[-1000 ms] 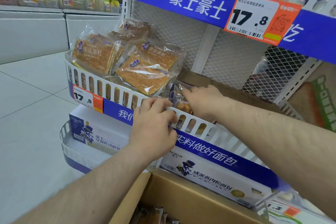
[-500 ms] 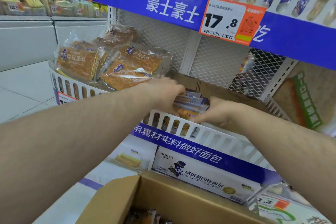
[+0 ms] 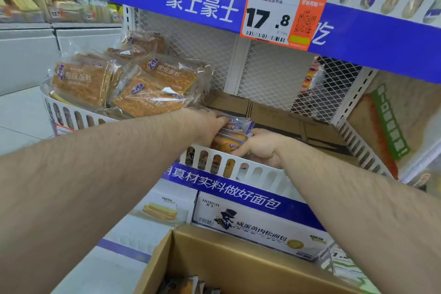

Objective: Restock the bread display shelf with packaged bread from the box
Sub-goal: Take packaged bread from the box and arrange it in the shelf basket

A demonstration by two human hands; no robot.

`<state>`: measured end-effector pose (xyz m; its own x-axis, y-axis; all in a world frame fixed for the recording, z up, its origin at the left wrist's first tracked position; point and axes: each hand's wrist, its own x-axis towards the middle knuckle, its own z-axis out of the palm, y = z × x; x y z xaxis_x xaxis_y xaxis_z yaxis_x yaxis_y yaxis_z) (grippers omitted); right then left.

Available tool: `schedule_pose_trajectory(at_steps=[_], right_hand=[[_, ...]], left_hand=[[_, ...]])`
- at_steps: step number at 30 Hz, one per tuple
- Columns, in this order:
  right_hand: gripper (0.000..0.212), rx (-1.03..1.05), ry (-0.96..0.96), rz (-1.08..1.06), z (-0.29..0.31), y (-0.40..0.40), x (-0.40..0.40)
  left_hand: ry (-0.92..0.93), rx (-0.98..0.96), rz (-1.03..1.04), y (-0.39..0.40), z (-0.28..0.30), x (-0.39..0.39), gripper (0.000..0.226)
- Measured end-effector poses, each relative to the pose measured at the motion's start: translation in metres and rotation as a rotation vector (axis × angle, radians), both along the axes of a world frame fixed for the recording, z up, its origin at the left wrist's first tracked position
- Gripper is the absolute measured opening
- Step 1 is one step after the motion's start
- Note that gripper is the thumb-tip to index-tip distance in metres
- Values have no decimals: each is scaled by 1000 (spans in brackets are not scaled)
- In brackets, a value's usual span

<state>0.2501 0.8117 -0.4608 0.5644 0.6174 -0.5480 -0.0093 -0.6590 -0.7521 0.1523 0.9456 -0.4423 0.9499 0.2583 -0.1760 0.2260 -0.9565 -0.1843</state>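
A small stack of clear bread packs (image 3: pixel 232 137) with blue labels lies just behind the white slotted front rail (image 3: pixel 257 172) of the middle shelf. My left hand (image 3: pixel 210 119) reaches over the rail and grips the stack from its left side. My right hand (image 3: pixel 260 148) holds the stack from the right, fingers curled on the packs. Below, the open cardboard box (image 3: pixel 214 253) shows a few packs (image 3: pixel 188 285) at its bottom. Larger packs of brown cake (image 3: pixel 143 88) are piled on the same shelf to the left.
Flattened cardboard (image 3: pixel 286 117) lines the shelf floor to the right of the stack, in front of a white mesh back panel (image 3: pixel 267 71). A blue shelf edge with an orange price tag (image 3: pixel 281 16) overhangs above. White boxed bread (image 3: pixel 257 229) sits on the shelf below.
My left hand went from the rail over it and onto the left side of the bread packs. My right hand stayed on the packs. The view shifted and came closer.
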Motion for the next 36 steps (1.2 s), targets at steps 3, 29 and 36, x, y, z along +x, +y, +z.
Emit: schedule_pose_trajectory(at_steps=[3,29,36], right_hand=[[48,-27,-37,-11,1,2,1],[9,-224,-395,-250,-158,-177,-160],[53,-597,-64,-274,-243,-189,-177]], left_hand=[[21,-111,30,1,1,0,101],[-52,-767,38,-135,-86,-173,30],[190,-702,-48,-139,-109,-180,32]])
